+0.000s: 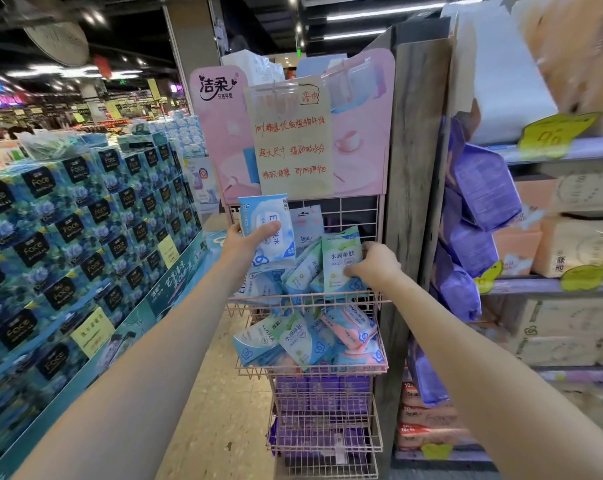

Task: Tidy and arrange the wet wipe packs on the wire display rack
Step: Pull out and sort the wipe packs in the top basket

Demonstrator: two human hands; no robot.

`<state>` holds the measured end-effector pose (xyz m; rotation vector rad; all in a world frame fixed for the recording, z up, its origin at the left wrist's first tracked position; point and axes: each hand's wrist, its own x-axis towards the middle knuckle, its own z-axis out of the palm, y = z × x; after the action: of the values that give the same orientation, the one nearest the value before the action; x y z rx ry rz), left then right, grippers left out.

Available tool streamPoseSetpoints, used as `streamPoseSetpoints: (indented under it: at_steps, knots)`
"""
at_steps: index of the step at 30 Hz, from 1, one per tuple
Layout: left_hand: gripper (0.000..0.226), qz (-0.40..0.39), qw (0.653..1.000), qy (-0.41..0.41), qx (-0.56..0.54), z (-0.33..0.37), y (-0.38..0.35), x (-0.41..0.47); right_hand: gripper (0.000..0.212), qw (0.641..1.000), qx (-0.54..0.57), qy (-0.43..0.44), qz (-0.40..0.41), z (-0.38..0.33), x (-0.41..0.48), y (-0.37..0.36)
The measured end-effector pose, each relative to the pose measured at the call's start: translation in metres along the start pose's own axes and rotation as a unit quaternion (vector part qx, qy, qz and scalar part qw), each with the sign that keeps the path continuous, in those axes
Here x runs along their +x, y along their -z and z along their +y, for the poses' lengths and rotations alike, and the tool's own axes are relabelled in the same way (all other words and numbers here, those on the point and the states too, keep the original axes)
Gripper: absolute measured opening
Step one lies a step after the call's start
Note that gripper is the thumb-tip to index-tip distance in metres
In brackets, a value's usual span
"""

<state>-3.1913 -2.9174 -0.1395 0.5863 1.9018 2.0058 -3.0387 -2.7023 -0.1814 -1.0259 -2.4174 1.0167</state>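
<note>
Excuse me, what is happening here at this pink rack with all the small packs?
A person is sorting wet wipe packs on a pink wire rack in a shop. The left hand holds a blue-and-white pack lifted above the top basket. The right hand grips a green-and-blue pack standing in that basket. The packs in the top basket and in the second basket lie jumbled at mixed angles, so the tidying is not finished.

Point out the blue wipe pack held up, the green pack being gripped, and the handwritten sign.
blue wipe pack (270, 233): head view, white lid flap.
green pack (340, 259): head view, front face.
handwritten sign (291, 147): head view, middle of paper.
</note>
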Motion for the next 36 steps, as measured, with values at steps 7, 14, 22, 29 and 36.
streamPoseSetpoints:
  at_steps: [7,14,22,29,36]
  knots:
    - [0.093,0.013,1.0,-0.006,-0.011,0.003,0.016,-0.001,0.061,0.985,0.167,0.046,-0.026,-0.01,-0.012,-0.002]
    - [0.081,0.035,0.999,-0.005,0.017,0.0,0.035,0.002,0.057,0.945,0.326,0.009,-0.006,-0.023,-0.01,-0.007]
    - [0.103,0.01,0.998,-0.009,0.064,-0.016,0.043,0.007,0.057,0.975,0.217,0.019,-0.039,-0.028,-0.011,-0.035]
    - [0.064,0.028,0.997,0.028,0.068,-0.026,0.042,0.017,0.062,0.969,0.235,0.037,-0.068,-0.034,-0.005,-0.039]
    - [0.073,0.03,0.997,0.028,0.063,-0.028,0.04,0.019,0.068,0.958,0.261,0.02,-0.12,-0.039,-0.002,-0.041]
